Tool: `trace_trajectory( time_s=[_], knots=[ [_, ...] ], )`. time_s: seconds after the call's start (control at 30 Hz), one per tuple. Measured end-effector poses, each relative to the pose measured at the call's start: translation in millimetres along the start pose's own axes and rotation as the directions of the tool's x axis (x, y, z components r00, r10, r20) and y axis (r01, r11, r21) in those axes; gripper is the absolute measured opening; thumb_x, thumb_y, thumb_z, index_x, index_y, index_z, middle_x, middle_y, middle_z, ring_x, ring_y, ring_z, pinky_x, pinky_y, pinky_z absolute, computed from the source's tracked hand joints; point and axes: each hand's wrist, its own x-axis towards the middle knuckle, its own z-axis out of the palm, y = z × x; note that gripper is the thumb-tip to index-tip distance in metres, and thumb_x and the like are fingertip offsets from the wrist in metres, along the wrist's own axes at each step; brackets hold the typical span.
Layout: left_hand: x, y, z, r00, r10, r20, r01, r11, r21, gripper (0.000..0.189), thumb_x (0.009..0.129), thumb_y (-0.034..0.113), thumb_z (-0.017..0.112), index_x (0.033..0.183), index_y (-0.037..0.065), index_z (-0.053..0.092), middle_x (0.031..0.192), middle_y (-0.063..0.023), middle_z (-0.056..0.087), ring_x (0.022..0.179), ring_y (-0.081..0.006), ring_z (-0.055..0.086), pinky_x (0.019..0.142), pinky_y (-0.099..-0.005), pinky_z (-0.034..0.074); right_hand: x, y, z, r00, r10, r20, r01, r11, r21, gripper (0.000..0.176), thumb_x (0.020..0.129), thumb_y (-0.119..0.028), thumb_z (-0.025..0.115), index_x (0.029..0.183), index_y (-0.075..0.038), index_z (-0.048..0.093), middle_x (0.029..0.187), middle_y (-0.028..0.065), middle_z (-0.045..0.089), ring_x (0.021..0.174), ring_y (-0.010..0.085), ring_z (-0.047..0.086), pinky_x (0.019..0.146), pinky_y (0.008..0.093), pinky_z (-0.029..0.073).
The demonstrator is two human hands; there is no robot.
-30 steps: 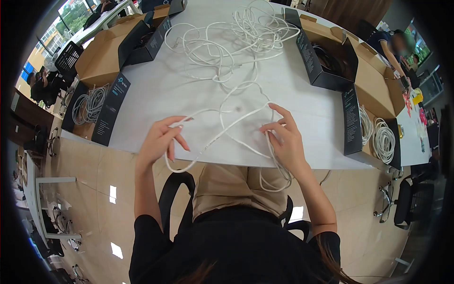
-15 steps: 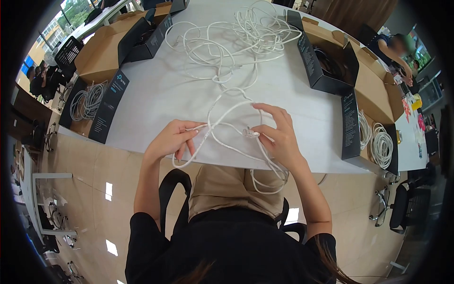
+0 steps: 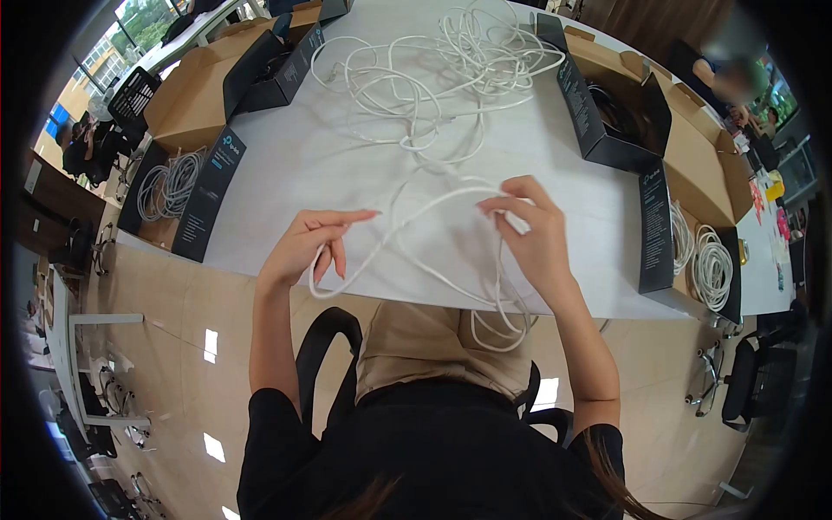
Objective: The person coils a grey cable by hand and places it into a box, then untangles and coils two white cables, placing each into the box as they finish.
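Note:
A white network cable point(image 3: 433, 206) stretches in a curve between my hands above the near part of the table. My left hand point(image 3: 299, 247) has its index finger stretched out and its lower fingers loosely curled, with a loop of the cable running into them. The fingers of my right hand point(image 3: 536, 227) are bent around the cable near its upper bend. Below that hand, more cable loops hang over the table edge by my lap. Blur hides the plug near the right fingertips. Farther up lies a large tangle of white cable point(image 3: 416, 95).
Open black boxes flank the white table point(image 3: 286, 191). Grey cable coils fill the left box point(image 3: 211, 195); the right box point(image 3: 656, 234) has white coils point(image 3: 712, 269). A farther right box point(image 3: 598, 113) contains black cable. Another person point(image 3: 706, 78) is at the upper right.
My left index finger has straightened, and its pinch on the cable has loosened. My right hand has moved slightly right and up, away from the plug's earlier place. The whole view has shifted slightly.

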Motion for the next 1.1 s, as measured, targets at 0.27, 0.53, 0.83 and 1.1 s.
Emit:
trace_trajectory(
  time_s=[0.27,0.53,0.83,1.1],
  knots=[
    [-11,13,16,0.883,0.198,-0.426,-0.278,0.951,-0.135,0.049,0.09,0.013,0.037,0.136,0.001,0.029,0.083,-0.0141,0.063,0.045,-0.0095,0.051,0.041,-0.0184,0.042,-35,-19,-28,0.982,-0.113,-0.152,0.091,0.985,-0.144,0.026,0.059,0.006,0.069,0.081,-0.007,0.069,0.084,0.0063,0.054,0.076,0.0203,0.053,0.062,0.029,0.045],
    [-30,-1,7,0.959,0.203,-0.198,-0.283,0.657,-0.699,0.032,0.083,0.007,0.038,0.113,-0.002,0.042,0.077,-0.0137,0.058,0.043,-0.009,0.043,0.044,-0.0187,0.045,-48,-11,-42,0.997,0.053,-0.056,-0.064,0.969,-0.237,0.02,0.064,0.003,0.069,0.082,-0.005,0.068,0.087,0.0053,0.054,0.074,0.0188,0.052,0.057,0.0274,0.042],
    [-36,-36,4,0.909,0.412,-0.058,-0.321,0.605,-0.728,0.017,0.092,0.019,0.037,0.084,0.005,0.041,0.057,-0.0078,0.046,0.036,-0.0122,0.035,0.045,-0.0264,0.044,-39,-17,-90,0.916,0.131,0.38,-0.211,0.961,0.177,0.023,0.065,-0.001,0.073,0.085,-0.012,0.071,0.092,0.0002,0.051,0.068,0.0098,0.045,0.052,0.0207,0.034],
    [-48,-16,4,0.871,0.424,0.249,-0.245,0.812,-0.529,0.032,0.09,0.008,0.034,0.118,-0.008,0.033,0.085,-0.0281,0.06,0.054,-0.0273,0.064,0.043,-0.0256,0.05,-42,-17,-101,0.895,0.21,0.393,-0.391,0.793,0.468,0.016,0.071,0.003,0.069,0.085,-0.005,0.07,0.084,0.0029,0.057,0.068,0.0063,0.051,0.055,0.0185,0.038]
  ],
)
